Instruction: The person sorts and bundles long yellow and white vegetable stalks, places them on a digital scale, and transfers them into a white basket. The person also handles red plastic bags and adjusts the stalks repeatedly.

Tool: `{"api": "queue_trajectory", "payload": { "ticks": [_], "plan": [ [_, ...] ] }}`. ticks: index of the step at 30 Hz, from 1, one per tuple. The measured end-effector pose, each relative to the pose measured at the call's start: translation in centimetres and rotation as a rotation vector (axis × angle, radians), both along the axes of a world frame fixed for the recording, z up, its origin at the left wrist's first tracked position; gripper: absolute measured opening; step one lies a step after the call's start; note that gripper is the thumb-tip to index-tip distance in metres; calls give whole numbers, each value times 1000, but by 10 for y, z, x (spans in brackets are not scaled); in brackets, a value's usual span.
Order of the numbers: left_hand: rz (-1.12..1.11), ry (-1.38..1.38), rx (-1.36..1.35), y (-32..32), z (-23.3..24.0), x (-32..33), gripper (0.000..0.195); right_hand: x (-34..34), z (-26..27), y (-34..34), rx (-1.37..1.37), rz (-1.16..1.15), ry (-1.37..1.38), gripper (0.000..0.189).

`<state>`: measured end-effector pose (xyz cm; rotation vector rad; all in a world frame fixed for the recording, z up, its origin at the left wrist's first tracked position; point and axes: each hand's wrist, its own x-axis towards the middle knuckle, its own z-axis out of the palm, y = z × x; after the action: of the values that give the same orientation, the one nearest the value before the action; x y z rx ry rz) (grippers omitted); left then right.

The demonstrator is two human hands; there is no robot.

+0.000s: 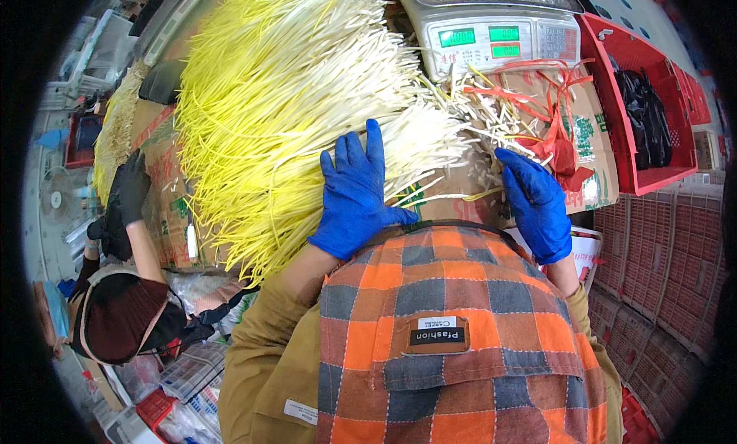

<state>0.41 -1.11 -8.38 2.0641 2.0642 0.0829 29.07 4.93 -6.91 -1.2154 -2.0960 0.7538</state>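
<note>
A large heap of yellow chives with white stems (288, 104) covers the cardboard-topped work surface (478, 211). My left hand (357, 196), in a blue glove, lies spread on the lower part of the heap, palm down, near the white stems. To the right, my right hand (535, 202), also blue-gloved, is beside trimmed white stem pieces (501, 113); its fingers are close together, and whether they pinch anything is hidden. Red plastic strips (561, 98) lie above that hand. A digital scale with green displays (501, 41) stands at the top.
At the right is a red plastic crate (627, 127) holding black bags (645, 116). A co-worker's dark-gloved hand (131, 185) is at the left, beside another chive pile (112, 127). A white-handled tool (192, 242) lies on the cardboard. Red crates (662, 260) fill the lower right.
</note>
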Motion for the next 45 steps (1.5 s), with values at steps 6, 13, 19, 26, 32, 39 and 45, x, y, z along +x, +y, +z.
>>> {"api": "queue_trajectory", "payload": {
  "ticks": [6, 13, 19, 26, 32, 39, 45],
  "plan": [
    [-11, -148, 33, 18, -4, -41, 98, 5, -1, 0, 67, 12, 19, 28],
    [284, -724, -81, 34, 28, -86, 88, -2, 9, 3, 48, 0, -3, 29],
    [413, -1290, -122, 35, 46, -95, 73, -48, 17, 13, 105, 154, 141, 29],
    [409, -1289, -167, 39, 45, -103, 73, -107, 7, 18, -938, 359, 541, 38],
    [347, -1221, -123, 34, 45, -97, 87, -164, -34, 39, -891, 447, 639, 23],
    [122, -760, 74, 26, 34, -63, 113, -162, -57, 40, 21, 529, 212, 18],
    [288, -615, 67, 28, 11, -69, 83, -156, -28, 42, -457, 467, 412, 26]
  ]
}}
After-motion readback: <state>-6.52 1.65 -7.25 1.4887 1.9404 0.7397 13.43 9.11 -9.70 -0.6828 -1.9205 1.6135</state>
